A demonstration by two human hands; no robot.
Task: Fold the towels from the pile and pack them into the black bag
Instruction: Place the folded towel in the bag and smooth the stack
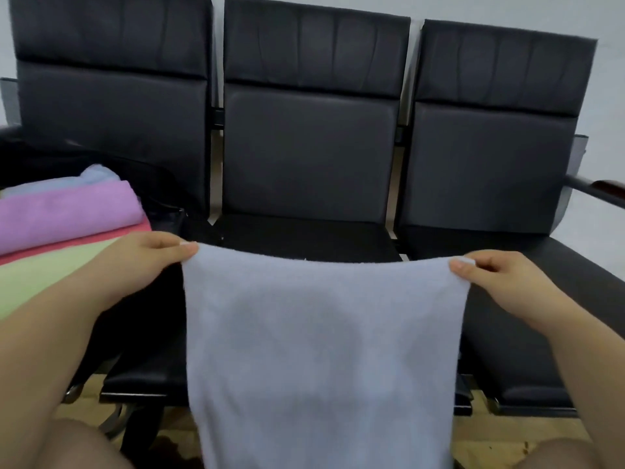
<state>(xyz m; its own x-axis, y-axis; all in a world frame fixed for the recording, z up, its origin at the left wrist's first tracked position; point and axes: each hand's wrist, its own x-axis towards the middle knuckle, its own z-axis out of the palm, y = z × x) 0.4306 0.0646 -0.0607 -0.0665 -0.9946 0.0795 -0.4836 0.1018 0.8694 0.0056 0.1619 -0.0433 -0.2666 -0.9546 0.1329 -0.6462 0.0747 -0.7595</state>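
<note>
A pale blue towel hangs stretched in front of me, spread flat between both hands. My left hand pinches its upper left corner and my right hand pinches its upper right corner. At the left edge lies a pile of towels: light blue, purple, pink and green layers. Behind the pile a black bag sits on the left seat, only partly visible.
A row of three black padded chairs stands ahead against a grey wall, with a wooden armrest at the right. The towel hangs over the middle seat's front edge. My knees show at the bottom corners above a wooden floor.
</note>
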